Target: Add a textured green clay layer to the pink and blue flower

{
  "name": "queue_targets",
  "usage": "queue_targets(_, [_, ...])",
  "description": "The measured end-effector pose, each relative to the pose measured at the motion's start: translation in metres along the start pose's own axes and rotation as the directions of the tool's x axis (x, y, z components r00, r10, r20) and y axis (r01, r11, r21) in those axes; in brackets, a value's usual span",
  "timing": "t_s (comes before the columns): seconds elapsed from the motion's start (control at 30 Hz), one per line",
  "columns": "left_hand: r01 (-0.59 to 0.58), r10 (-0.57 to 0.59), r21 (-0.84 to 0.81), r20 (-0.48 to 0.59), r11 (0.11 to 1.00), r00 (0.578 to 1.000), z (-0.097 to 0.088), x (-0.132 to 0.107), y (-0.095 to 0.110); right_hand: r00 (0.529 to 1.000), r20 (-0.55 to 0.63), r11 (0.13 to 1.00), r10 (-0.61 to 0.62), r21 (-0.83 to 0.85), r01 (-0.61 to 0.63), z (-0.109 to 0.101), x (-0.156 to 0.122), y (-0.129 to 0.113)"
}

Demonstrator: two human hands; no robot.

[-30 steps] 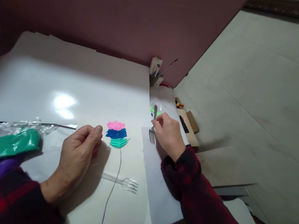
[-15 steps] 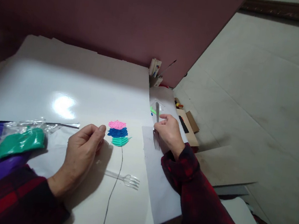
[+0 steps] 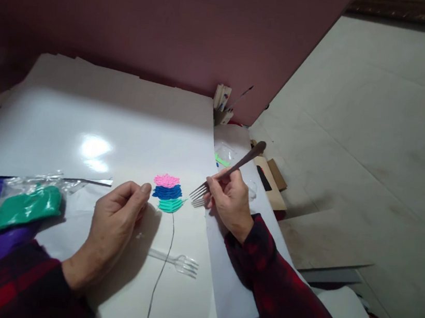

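Note:
My right hand grips a metal fork by its handle, tines pointing left, just right of a small stack of clay shapes: pink on top, blue in the middle, green below. A thin dark line runs down the white sheet from the green piece. My left hand rests on the sheet left of the clay, fingers curled with thumb against forefinger; whether it holds anything is hidden. A clear plastic fork lies between my forearms.
Bags of green, purple and tan clay lie at the left edge. A second paper sheet lies under my right arm. A small box with brushes stands against the dark red wall. Cardboard pieces and pale floor lie to the right.
My right hand lifted the metal fork off the paper, turned it so the tines point left, and brought it toward the clay. The left hand stayed put.

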State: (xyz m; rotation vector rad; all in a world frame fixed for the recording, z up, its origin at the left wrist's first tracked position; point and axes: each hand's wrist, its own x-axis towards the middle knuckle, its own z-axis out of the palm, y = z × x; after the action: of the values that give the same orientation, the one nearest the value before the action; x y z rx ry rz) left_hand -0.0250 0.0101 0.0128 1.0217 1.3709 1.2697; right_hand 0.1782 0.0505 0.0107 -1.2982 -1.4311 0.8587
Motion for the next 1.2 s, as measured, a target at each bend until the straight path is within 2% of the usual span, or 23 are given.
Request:
queue_targets(0.1, [0.006,-0.006,0.011,0.0,1.0,1.0,0.0,-0.001,0.002,1.0,0.01,0.988,-0.013,-0.154,0.014,-0.001,0.002,0.003])
queue_targets(0.17, [0.007,-0.007,0.019,0.0,1.0,1.0,0.0,-0.001,0.003,0.997,0.034,0.952,-0.066,-0.298,0.073,-0.003,0.003,0.003])
queue_targets(0.23, [0.011,-0.011,0.023,0.001,1.0,1.0,0.0,-0.001,0.004,0.993,0.061,0.921,-0.102,-0.372,0.117,-0.004,0.003,0.003])
queue_targets(0.3, [0.012,-0.012,0.022,0.004,1.0,1.0,0.0,-0.001,0.004,0.994,0.05,0.934,-0.102,-0.339,0.113,-0.003,0.0,0.002])
queue_targets(0.43, [0.0,0.0,0.034,0.008,0.999,1.0,-0.001,-0.001,0.003,1.0,0.009,0.992,-0.029,-0.122,0.03,0.009,-0.013,0.001])
queue_targets(0.6, [-0.021,0.021,0.064,0.003,0.998,1.0,-0.001,-0.001,0.0,0.983,0.148,0.992,0.107,0.055,-0.116,0.021,-0.024,0.006])
queue_targets(0.83, [-0.018,0.018,0.047,0.008,0.999,1.0,0.0,0.001,0.0,0.987,0.133,0.996,0.088,-0.027,-0.085,0.022,-0.021,0.013])
queue_targets(1.2, [-0.008,0.008,0.047,0.013,0.999,1.0,-0.001,0.001,0.0,0.994,0.11,0.993,0.027,-0.118,-0.014,0.025,-0.018,0.008])
